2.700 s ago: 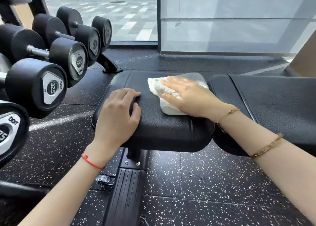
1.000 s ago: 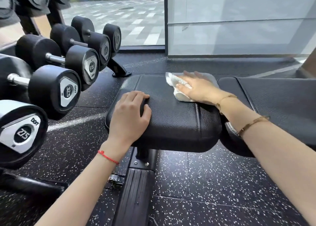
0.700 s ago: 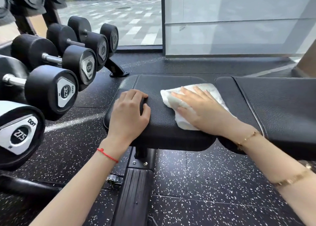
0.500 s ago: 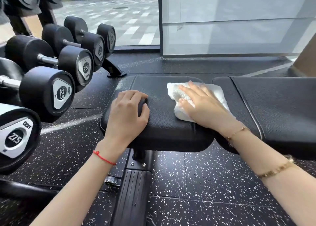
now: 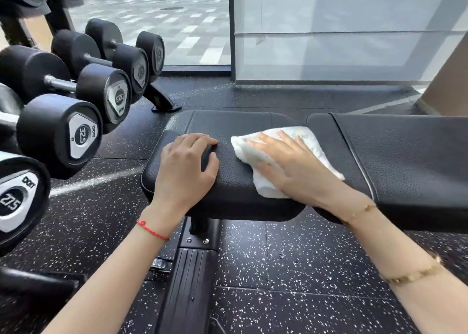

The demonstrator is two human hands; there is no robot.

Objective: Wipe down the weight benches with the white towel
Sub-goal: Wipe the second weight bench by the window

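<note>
Head camera looks down on a black padded seat pad (image 5: pixel 228 181) of a weight bench, its leather-grained surface stitched near the far edge. To the left a rack of round-headed black dumbbells (image 5: pixel 60 133) crowds close to the bench; silver end caps read 32.5 and 27.5, and the nearest one is cut off by the left edge. Farther heads blur, so their numbers cannot be read. A rack foot (image 5: pixel 162 100) rests on the floor just beyond the pad's far left corner. Beside the seat pad on the right lies the longer back pad (image 5: pixel 405 161), separated from it by a narrow gap and running out of frame. Below the seat, a ribbed black frame beam (image 5: pixel 190 290) with two bolts runs toward the viewer; the post joining it to the pad is mostly hidden by the left wrist. Black rubber floor (image 5: pixel 291 262) is speckled white. Frosted glass panels (image 5: pixel 342 42) stand behind, with paved ground outside.

Left hand (image 5: pixel 186 171) rests on the seat pad's left part, fingers curled loosely, holding nothing, a red string at the wrist. Right hand (image 5: pixel 293 171) lies flat with fingers spread, pressing the white towel (image 5: pixel 263 181), a crumpled terry cloth, onto the pad's right part; the palm covers the towel's middle. Gold bracelets circle the right forearm.
</note>
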